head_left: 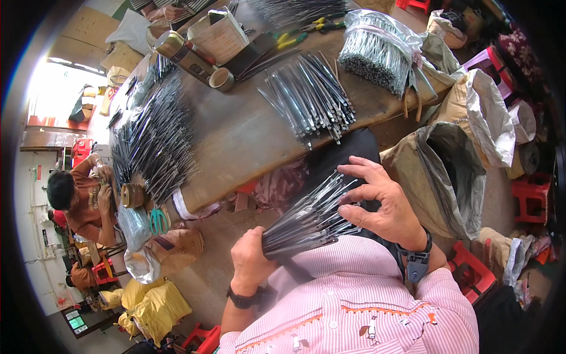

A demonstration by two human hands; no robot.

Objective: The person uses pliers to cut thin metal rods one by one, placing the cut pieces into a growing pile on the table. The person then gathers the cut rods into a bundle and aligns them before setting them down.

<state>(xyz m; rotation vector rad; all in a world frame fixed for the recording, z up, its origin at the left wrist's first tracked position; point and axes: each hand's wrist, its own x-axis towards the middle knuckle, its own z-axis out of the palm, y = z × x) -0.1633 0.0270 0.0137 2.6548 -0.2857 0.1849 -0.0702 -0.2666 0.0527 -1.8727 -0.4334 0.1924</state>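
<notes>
My left hand (pixel 250 253) is wrapped round the lower end of a bundle of thin metal strips (pixel 303 223). The strips fan out toward the right, and small rings or knobs show at their far tips. Beside those tips is my right hand (pixel 380 200), its thumb and fingers spread apart; I cannot tell whether a fingertip touches a strip. On the table (pixel 227 156) ahead lies a flat row of similar strips (pixel 312 97). A larger heap of dark strips (pixel 156 135) covers the table's left part.
A big plastic-wrapped bundle (pixel 377 56) stands on the table's far right. Pliers (pixel 290 40), an open carton (pixel 218 35) and a tape roll (pixel 221 79) lie farther back. An open sack (pixel 413 183) is at my right. Another person (pixel 82 200) sits at the left.
</notes>
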